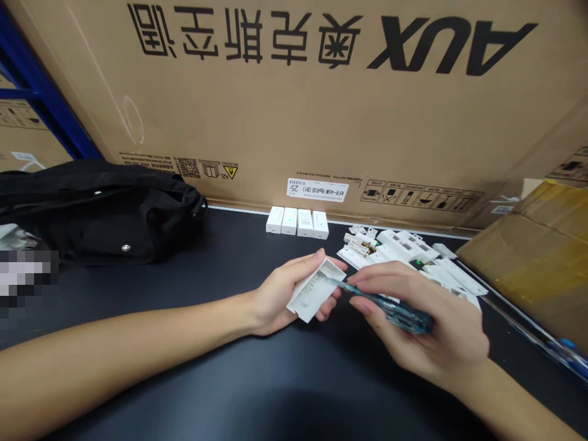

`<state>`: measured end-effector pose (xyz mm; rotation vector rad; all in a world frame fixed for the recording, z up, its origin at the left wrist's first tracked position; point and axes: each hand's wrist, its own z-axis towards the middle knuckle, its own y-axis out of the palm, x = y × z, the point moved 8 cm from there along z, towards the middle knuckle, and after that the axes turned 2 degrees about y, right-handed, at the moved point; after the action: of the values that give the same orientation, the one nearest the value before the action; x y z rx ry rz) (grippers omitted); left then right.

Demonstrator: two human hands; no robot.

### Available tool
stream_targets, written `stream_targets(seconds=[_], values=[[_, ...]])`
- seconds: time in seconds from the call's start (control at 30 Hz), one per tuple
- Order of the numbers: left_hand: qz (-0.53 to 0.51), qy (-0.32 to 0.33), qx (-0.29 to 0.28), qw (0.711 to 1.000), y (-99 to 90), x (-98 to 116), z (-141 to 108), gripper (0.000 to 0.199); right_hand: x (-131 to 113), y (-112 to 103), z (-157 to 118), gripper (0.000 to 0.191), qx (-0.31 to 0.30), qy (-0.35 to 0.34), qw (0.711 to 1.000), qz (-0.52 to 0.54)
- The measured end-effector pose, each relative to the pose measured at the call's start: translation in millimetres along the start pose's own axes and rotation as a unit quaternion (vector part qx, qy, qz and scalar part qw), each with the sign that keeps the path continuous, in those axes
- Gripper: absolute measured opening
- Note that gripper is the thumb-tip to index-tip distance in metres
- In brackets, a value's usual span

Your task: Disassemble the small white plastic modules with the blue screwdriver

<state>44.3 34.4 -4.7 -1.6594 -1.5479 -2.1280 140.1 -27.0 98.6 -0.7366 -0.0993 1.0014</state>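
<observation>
My left hand [280,294] is closed around a white plastic housing [315,293], its hollow inner side turned up toward me. In my right hand [427,324] is a screwdriver [399,313] with a translucent blue-green handle. Its shaft points left, and the tip reaches the upper right part of the housing's inside; whether it presses on the plastic I cannot tell. Beyond my right hand lies a spread of loose white plastic parts [404,245], a few with metal pieces, partly hidden by that hand.
Several white rectangular units [297,222] stand in a row at the back of the black table [220,380]. A large cardboard box [275,122] rises behind them. To the left lies a black bag [105,214]; at the right, a taped carton [537,257] borders the table.
</observation>
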Motion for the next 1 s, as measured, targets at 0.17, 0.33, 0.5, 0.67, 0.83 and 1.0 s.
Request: stream_targets(seconds=[0.17, 0.33, 0.5, 0.67, 0.83, 1.0], values=[[-0.051, -0.017, -0.017, 0.998, -0.3, -1.0, 1.0, 0.041, -0.1, 7.5, -4.7, 0.019, -0.009, 0.011, 0.999, -0.033], [-0.026, -0.024, -0.024, 0.999, -1.6, -2.6, 2.5, 0.045, -5.4, 7.8, -8.7, 0.028, 0.004, -0.022, 0.999, -0.038], [-0.038, -0.044, -0.015, 0.998, -4.0, -6.4, 4.1, 0.064, -9.9, 7.1, -9.2, 0.028, -0.004, -0.030, 0.998, -0.049], [-0.029, -0.022, -0.018, 0.999, -0.7, -2.3, 3.4, 0.059, -15.6, 0.2, -4.3, 0.031, 0.010, -0.032, 0.998, -0.061], [0.014, 0.039, -0.033, 0.999, 4.4, 7.3, 0.0, 0.054, -16.8, -1.8, -1.3, 0.033, 0.038, -0.038, 0.996, -0.071], [0.107, 0.115, -0.007, 0.988, 5.2, 17.6, -4.6, 0.040, -5.3, 3.1, -5.1, 0.020, 0.023, 0.000, 0.994, -0.105]])
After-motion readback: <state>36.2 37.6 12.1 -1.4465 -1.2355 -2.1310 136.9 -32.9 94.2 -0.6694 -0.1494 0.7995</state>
